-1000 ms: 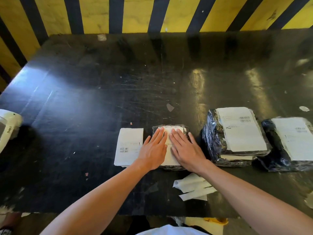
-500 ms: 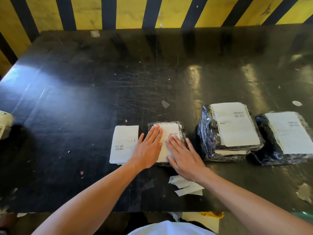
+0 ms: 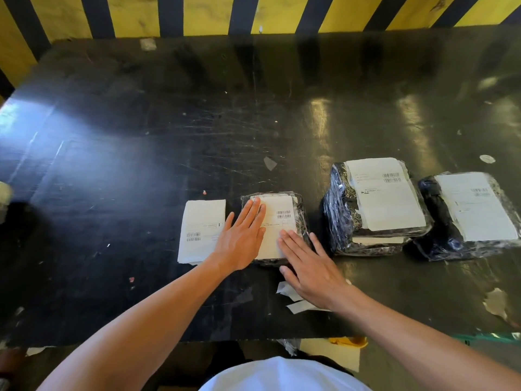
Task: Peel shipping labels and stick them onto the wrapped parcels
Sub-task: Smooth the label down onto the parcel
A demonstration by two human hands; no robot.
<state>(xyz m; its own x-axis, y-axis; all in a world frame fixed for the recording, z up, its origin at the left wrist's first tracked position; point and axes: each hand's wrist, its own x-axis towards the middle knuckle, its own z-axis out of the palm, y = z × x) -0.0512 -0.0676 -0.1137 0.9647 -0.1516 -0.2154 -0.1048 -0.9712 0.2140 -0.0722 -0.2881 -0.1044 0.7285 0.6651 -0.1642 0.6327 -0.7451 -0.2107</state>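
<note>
Since a second ago the right hand [image 3: 311, 270] has slid back toward the body along the label, so its fingers now cover only the near right corner, while the left hand [image 3: 242, 239] has stayed flat farther up. Nearest the body, torn strips of white backing paper [image 3: 296, 304] lie on the black table [image 3: 112, 153], partly under the right wrist. Just beyond them sits the small wrapped parcel [image 3: 300, 221], with a white shipping label [image 3: 277, 214] across its top; its barcode shows between the two hands. Both hands are open, fingers straight and pressed flat: the left lies across the label's left half, the right on its near corner, with the thumb over the parcel's near edge. Touching the left hand's outer side is a stack of unpeeled labels [image 3: 201, 230], lying flat just left of the parcel. To the right, well apart from the hands, stand two larger labelled parcels, one [image 3: 338, 210] beside the small parcel and another [image 3: 434, 218] at the frame's edge. Beyond the table's far edge rises a yellow-and-black striped wall [image 3: 214, 15].
</note>
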